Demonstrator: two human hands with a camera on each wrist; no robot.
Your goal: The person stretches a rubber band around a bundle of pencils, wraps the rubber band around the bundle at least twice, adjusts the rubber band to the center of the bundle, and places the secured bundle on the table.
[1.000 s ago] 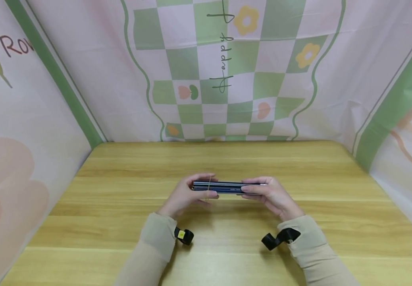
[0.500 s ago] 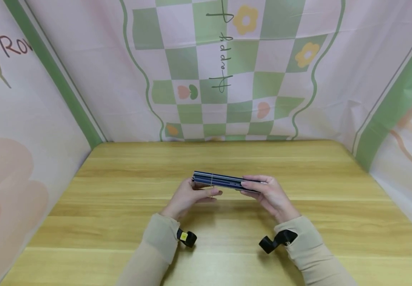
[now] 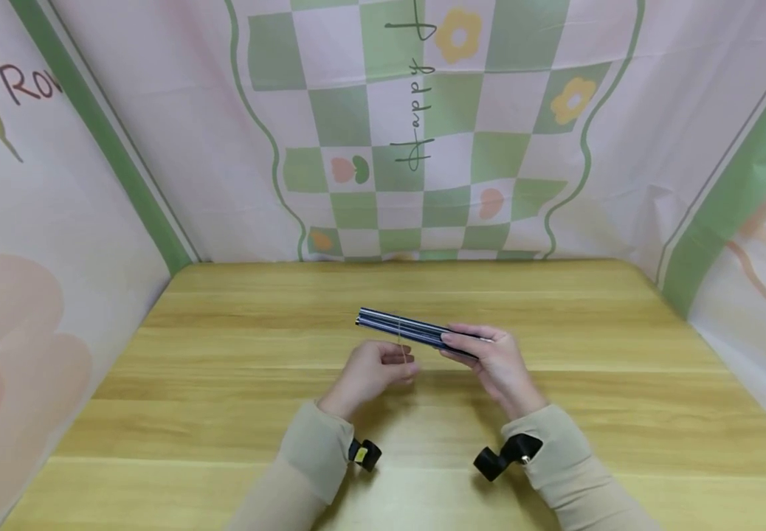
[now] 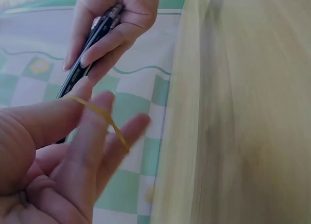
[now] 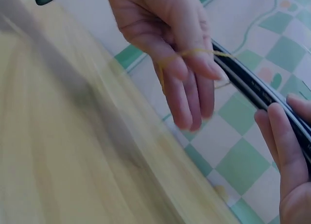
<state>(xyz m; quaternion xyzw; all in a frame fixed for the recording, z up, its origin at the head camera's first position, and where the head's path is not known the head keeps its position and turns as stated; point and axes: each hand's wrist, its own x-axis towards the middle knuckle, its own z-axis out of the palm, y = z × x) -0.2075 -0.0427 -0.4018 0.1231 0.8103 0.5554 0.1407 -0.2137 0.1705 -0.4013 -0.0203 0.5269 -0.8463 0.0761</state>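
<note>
My right hand (image 3: 494,361) grips a bundle of dark pencils (image 3: 379,321) by its right end. The bundle is held above the table, its free left end tilted upward. A thin yellow rubber band (image 4: 115,129) runs from the pencils to my left hand (image 3: 370,372), just below the bundle's middle. In the left wrist view the band stretches across the thumb and fingers, which stand spread. Metal ferrules (image 4: 115,17) show at the pencil ends beside the right palm. My right fingers and thumb hide part of the bundle.
A wood-grain table (image 3: 223,310) lies under both hands. Behind it hangs a checkered, flower-printed curtain (image 3: 449,110), with printed side panels (image 3: 57,221) left and right. Black wrist cameras (image 3: 509,457) sit at both sleeves.
My left hand has left the pencils' left end and drawn down and right, pulling the band out. The bundle's left end has risen while my right hand keeps its grip.
</note>
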